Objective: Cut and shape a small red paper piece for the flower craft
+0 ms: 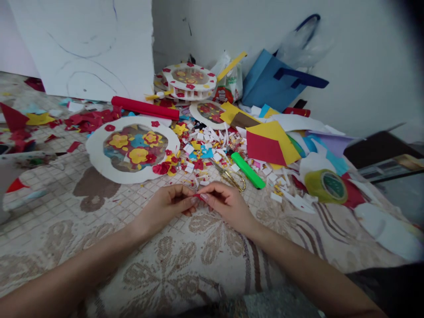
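My left hand (175,199) and my right hand (225,202) meet over the near part of the patterned cloth. Between their fingertips they pinch a small red piece (198,196), perhaps paper or foam; its shape is mostly covered by the fingers. Just beyond my left hand lies a white scalloped frame (99,165) with a clear middle, decorated with yellow, blue and red flowers. Gold-handled scissors (233,179) rest past my right hand, beside a bright green cutter (248,171).
White, yellow and red scraps (215,141) cover the middle. A red roll (145,108) lies behind the frame. Farther back stand a round flower-decorated piece (190,81) and a blue bag (265,79). Coloured sheets (266,148) and a yellow tape roll (313,185) lie right.
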`<state>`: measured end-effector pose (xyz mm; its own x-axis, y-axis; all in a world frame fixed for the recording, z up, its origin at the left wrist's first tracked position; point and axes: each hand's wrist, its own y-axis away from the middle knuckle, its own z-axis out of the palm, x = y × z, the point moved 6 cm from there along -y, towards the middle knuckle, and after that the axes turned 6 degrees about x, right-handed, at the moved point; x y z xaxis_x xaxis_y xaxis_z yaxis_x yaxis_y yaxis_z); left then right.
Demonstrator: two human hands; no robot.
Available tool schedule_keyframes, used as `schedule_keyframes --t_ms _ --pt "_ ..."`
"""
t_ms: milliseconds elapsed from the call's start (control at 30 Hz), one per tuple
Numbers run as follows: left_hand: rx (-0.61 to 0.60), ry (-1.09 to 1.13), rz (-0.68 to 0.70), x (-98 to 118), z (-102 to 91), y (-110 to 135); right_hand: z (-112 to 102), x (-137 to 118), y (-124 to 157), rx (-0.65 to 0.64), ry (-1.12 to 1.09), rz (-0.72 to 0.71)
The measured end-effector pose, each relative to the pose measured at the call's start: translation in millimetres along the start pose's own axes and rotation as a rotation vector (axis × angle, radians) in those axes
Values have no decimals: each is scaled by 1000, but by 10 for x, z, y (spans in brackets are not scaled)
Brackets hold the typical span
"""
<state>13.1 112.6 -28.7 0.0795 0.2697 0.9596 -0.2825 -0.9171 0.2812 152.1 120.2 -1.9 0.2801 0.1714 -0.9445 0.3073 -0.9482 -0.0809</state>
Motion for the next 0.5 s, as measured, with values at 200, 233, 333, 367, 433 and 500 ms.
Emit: schedule_keyframes --t_ms 200,233,333,367,433,500 --pt "-31 42 -23 -1 4 -3 50 50 27 -43 -128 -23" --pt "-44 40 -31 -7 8 -4 45 39 29 -34 -114 -44" --pt "-76 54 -61 -29 16 -2 44 -5 28 -51 -59 -89" --pt "-74 74 -71 -33 12 -1 43 -22 27 -63 -36 -103" --pt "-61 130 -95 -35 1 0 32 -61 21 -74 9 -141" --pt "-61 173 -112 -26 -1 -2 17 -96 15 -73 49 -178"
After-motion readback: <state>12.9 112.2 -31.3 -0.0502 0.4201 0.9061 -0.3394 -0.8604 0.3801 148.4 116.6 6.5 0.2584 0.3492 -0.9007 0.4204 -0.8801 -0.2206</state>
